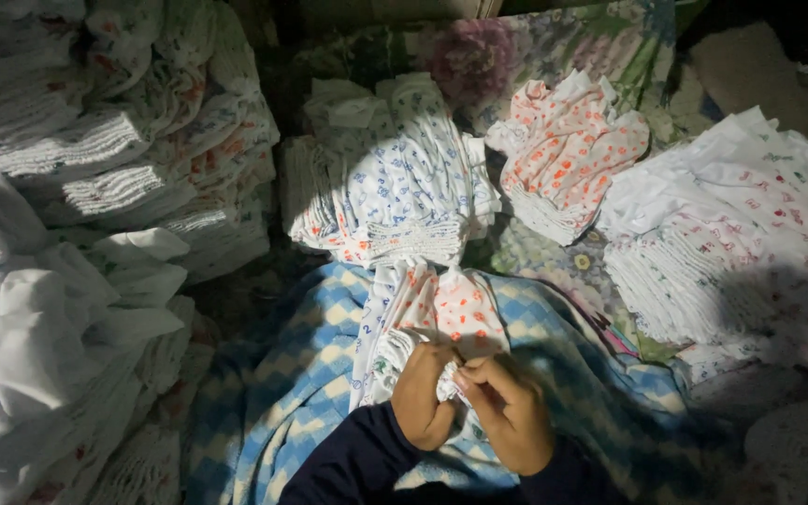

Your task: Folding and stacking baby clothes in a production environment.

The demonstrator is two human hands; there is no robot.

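My left hand (423, 397) and my right hand (507, 411) meet low in the middle, both pinching the bunched end of a small white printed cloth piece (448, 382). That piece belongs to a short stack of white cloth pieces with red and blue prints (432, 313) lying on a blue and cream checked blanket (292, 393) over my lap. Dark sleeves cover both wrists. Beyond the stack sits a pile of white pieces with blue print (395, 187).
Tall stacks of folded printed cloth (114, 140) rise at the left, with plain white pieces (30, 337) below them. An orange-printed pile (568, 154) and a large white pile (741, 234) lie right on a floral sheet (554, 257).
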